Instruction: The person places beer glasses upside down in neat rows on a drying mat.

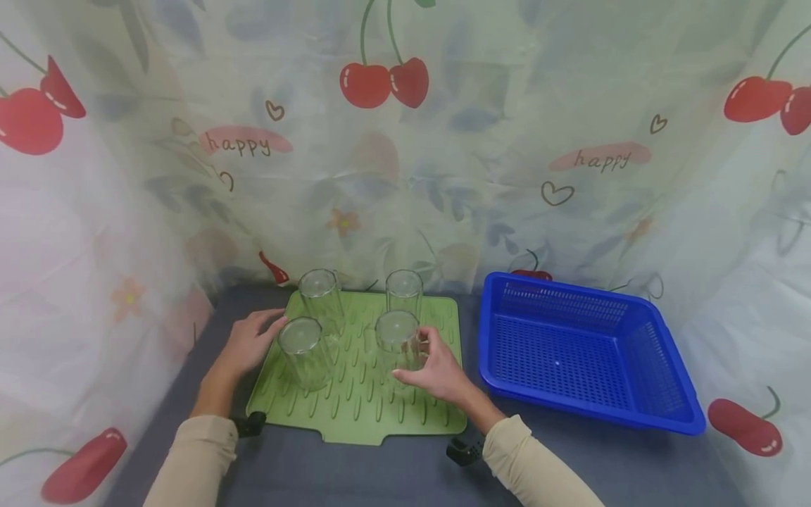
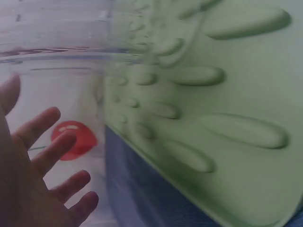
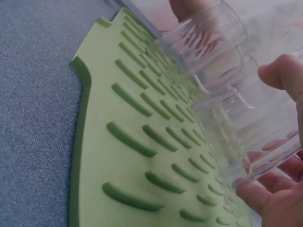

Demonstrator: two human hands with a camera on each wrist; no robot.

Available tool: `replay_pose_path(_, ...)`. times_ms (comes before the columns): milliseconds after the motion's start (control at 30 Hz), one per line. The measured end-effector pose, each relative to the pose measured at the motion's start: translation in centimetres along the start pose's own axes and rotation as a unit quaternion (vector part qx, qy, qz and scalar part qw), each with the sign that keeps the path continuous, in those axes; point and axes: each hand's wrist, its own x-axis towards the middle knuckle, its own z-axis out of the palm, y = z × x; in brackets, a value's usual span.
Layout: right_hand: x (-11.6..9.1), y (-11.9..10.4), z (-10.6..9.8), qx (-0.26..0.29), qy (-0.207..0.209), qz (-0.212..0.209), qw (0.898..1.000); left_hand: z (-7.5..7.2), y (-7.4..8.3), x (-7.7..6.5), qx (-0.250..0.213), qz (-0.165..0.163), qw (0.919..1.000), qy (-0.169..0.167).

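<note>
On the green ribbed drying mat (image 1: 355,412) several clear glass mugs stand upside down, bases up. My right hand (image 1: 440,370) holds the front right glass mug (image 1: 397,345), fingers round its right side and thumb at its front. In the right wrist view its fingers (image 3: 258,194) show behind the glass mug (image 3: 222,137). My left hand (image 1: 247,345) is open, just left of the front left glass mug (image 1: 307,355), with fingers spread in the left wrist view. Behind stand a back left glass mug (image 1: 323,299) and a back right glass mug (image 1: 404,289).
A blue plastic basket (image 1: 589,408) with perforated walls and floor stands right of the mat. Grey cloth (image 1: 355,475) covers the table. A curtain (image 1: 443,141) printed with cherries hangs behind and at both sides.
</note>
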Motion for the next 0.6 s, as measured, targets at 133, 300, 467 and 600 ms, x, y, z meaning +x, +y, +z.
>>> replay_pose_path(133,0.1,0.4,0.2,-0.002,0.003,-0.004,1.0,1.1,-1.2,0.3,0.036,0.015,0.9992,0.004)
replay_pose_path(300,0.2,0.7,0.3,-0.005,0.008,0.001,1.0,2.3,-2.1,0.2,0.054,0.006,0.9985,-0.01)
replay_pose_path(467,0.3,1.1,0.4,-0.007,0.007,0.003,1.0,3.2,-2.4,-0.2,0.071,-0.029,0.9962,-0.042)
replay_pose_path(600,0.3,1.3,0.5,-0.007,0.006,0.007,1.0,3.5,-2.3,-0.4,0.08,-0.034,0.995,-0.05)
